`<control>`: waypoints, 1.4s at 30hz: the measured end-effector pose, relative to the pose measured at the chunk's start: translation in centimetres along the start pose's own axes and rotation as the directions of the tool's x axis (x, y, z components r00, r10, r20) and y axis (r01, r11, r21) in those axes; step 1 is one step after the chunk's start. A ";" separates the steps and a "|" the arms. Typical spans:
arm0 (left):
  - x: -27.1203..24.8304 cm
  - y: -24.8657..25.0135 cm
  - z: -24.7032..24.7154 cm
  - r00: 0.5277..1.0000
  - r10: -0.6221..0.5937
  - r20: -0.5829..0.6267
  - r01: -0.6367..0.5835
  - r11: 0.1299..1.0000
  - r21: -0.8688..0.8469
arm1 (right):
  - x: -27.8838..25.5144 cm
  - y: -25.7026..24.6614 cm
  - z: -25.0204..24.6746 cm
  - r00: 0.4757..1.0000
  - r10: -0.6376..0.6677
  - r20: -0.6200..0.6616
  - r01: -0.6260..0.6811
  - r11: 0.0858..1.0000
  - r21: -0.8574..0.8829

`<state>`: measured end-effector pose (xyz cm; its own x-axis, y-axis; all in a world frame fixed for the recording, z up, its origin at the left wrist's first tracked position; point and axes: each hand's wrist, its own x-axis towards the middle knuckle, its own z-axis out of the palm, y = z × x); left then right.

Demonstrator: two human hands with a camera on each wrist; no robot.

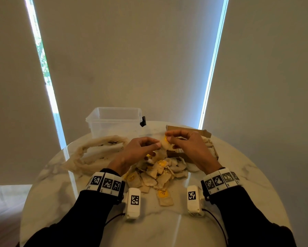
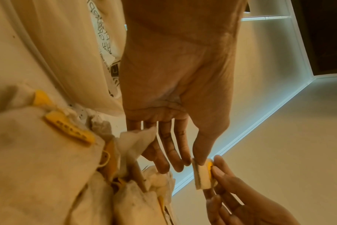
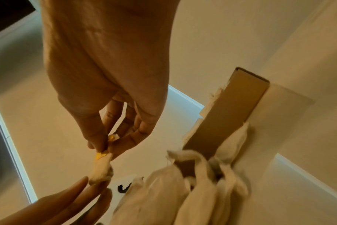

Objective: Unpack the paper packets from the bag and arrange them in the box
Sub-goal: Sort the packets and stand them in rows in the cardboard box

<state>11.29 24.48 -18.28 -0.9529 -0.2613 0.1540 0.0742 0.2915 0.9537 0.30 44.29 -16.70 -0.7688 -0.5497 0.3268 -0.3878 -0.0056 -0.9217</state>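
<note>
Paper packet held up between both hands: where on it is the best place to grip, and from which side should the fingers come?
Judging by its pose, pinch the paper packet at its yellow-labelled top edge, coming from above, as the right hand does now. It is thin and soft, so a thumb-and-finger pinch across the flat faces suits it. The left hand pinches the lower end, which looks crumpled and gives less to hold.
</note>
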 end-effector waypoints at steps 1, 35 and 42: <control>0.0 0.0 0.0 1.000 0.005 0.000 -0.005 1.000 -0.002 | 0.2 -0.1 -0.5 0.999 -0.017 -0.029 0.016 1.000 -0.017; 0.1 -0.7 -0.7 0.996 -0.029 -0.080 0.021 0.994 -0.104 | 8.5 0.4 -2.1 1.000 0.003 0.006 0.002 0.799 -0.601; -0.2 0.0 -1.0 0.993 -0.014 -0.121 0.005 0.997 -0.080 | 3.1 -0.6 1.0 0.936 0.278 0.215 -0.151 0.871 -0.467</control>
<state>11.80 23.64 -18.10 -0.9114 -0.3747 0.1703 0.0928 0.2160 0.9720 -1.34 41.74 -15.33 -0.7180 -0.6960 0.0045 -0.4592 0.4688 -0.7546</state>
